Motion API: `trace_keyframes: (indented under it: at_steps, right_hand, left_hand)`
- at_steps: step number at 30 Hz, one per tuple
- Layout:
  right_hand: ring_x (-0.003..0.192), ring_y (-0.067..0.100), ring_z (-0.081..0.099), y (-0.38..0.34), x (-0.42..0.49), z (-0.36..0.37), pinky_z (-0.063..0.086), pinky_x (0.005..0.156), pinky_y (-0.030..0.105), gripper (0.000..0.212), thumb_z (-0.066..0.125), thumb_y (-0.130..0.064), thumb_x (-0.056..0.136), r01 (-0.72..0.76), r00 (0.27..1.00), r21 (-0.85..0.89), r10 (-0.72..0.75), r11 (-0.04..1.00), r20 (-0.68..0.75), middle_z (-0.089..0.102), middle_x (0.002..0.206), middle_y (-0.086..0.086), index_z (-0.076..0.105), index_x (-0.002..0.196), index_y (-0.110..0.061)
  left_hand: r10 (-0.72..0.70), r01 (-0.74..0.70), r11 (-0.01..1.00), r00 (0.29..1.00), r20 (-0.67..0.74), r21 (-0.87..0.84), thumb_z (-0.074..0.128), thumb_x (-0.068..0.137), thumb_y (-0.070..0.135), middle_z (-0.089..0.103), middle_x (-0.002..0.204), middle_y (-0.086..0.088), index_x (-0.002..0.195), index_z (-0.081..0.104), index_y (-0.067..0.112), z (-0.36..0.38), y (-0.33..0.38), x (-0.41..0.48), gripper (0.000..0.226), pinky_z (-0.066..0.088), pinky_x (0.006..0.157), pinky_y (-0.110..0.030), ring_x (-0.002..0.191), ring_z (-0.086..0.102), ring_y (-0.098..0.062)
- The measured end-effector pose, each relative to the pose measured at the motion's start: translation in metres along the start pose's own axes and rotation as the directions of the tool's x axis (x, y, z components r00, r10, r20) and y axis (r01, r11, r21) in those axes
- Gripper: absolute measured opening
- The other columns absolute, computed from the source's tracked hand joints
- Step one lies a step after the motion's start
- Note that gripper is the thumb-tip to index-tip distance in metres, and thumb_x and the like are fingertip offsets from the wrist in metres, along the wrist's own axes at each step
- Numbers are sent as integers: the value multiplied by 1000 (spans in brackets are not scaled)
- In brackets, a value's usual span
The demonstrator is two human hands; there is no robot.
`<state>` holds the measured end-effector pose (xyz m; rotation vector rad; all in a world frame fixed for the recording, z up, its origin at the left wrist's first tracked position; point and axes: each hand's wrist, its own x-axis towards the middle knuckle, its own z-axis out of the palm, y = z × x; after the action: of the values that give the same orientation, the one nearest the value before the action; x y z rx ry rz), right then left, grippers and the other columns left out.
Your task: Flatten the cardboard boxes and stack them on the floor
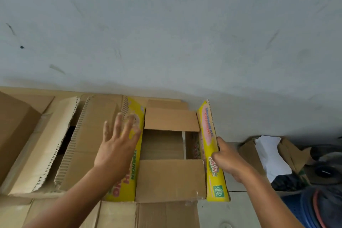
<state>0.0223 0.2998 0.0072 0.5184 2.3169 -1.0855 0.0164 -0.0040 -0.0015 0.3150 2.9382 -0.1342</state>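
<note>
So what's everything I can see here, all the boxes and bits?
yellow box: one, yellow print outside and brown inside, centre, flaps open
brown box: one clearly, plain brown, left of the yellow one, flaps open
flat cardboard: count unclear, brown, foreground
small box: one, brown, right
white paper: count unclear, white, inside the small box
dark objects: unclear, blue-black with a red ring, lower right
wall: one, grey, behind
left hand: fingers spread, over the left yellow flap
right hand: grips the right yellow flap
</note>
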Motion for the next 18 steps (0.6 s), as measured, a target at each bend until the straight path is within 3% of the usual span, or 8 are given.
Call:
trace_keyframes:
  at_steps: [2,5,10,12,13,15,16,18]
  right_hand:
    - [104,20,58,3,6,-2,52,92,42,51,45,1,86,5,1000,-5,-5,1000,10,60,119,3,44,131,-21]
    - [108,24,57,3,10,-4,50,85,36,53,45,-1,90,15,1000,-22,-15,1000,18,56,129,4,34,139,-20]
    - [84,20,68,-1,25,-7,56,60,32,69,50,-18,92,21,1000,-124,-20,992,10,64,111,5,12,149,-24]
    - [78,22,68,-7,34,-9,54,63,34,77,53,-24,90,30,999,-201,-38,979,-36,65,98,6,6,151,-22]
    - [85,25,67,-11,38,-10,53,70,35,82,55,-26,89,47,995,-268,-69,962,-76,64,101,9,3,152,-19]
    - [115,33,55,-21,43,-9,48,90,40,90,60,-28,86,124,952,-495,-244,860,-186,52,126,16,1,152,-14]
    - [127,37,44,-27,46,-7,44,98,43,92,66,-28,83,163,894,-637,-387,753,-228,43,137,19,6,152,-12]
    - [137,42,30,-42,51,1,33,111,49,91,75,-23,75,217,755,-838,-630,500,-181,32,146,24,24,150,-13]
  left_hand:
    - [105,-122,979,989,108,165,64,85,9,-20,162,-18,156,12,17,5,9,2,89,-13,116,-63,145,-25,-43]
    - [156,-212,962,944,289,173,59,91,17,-5,165,-17,155,21,20,22,28,5,74,-19,112,-64,148,-16,-43]
    - [110,-81,991,943,315,-105,45,84,21,2,166,-8,139,48,33,28,42,1,57,-29,107,-58,150,-15,-36]
    - [136,-50,956,949,283,-290,42,81,28,1,166,2,128,59,41,20,38,-7,51,-31,108,-54,150,-18,-30]
    - [154,-44,925,951,267,-377,42,81,33,0,166,6,118,64,46,16,35,-14,45,-29,111,-55,150,-21,-28]
    - [185,-56,870,959,217,-490,44,79,46,-1,165,14,86,62,58,8,33,-28,23,-25,113,-58,148,-27,-22]
    - [188,-61,857,962,200,-512,47,78,54,-4,164,18,76,57,59,5,33,-36,11,-24,113,-59,147,-30,-20]
    - [174,-63,877,965,194,-476,51,77,73,-10,161,24,76,63,52,4,35,-48,24,-23,111,-62,145,-34,-19]
